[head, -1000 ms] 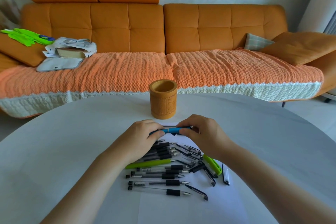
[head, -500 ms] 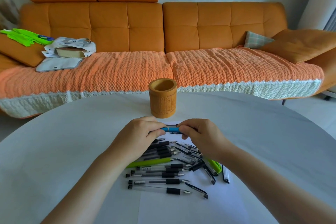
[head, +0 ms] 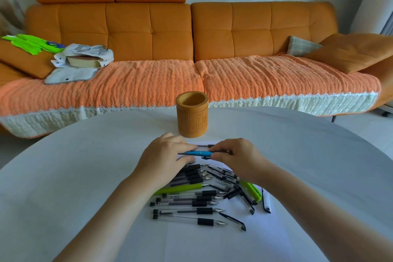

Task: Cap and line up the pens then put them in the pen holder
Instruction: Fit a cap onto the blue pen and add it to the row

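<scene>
A person's left hand (head: 168, 155) and right hand (head: 236, 155) pinch the 2 ends of a blue pen (head: 197, 153), held level just above a white sheet of paper (head: 255, 238), in what looks like the capping of that pen. At 12 o'clock from the hands, just beyond them, the wooden pen holder (head: 192, 120) stands upright; no pen shows above its rim. At 6 o'clock from the hands, at least 5 clear pens (head: 185, 211) lie roughly parallel with bare tips pointing to 3 o'clock, while loose caps (head: 232, 221) sit scattered toward 4 o'clock, beside a green pen (head: 180, 188) and a green cap (head: 251, 191). By this showing the job is at an early stage: nearly all capping, the lining up and the loading remain. The work sits on a round white table (head: 63, 176); behind it, an orange sofa (head: 148, 34) with a woven throw, cushions and a book.
</scene>
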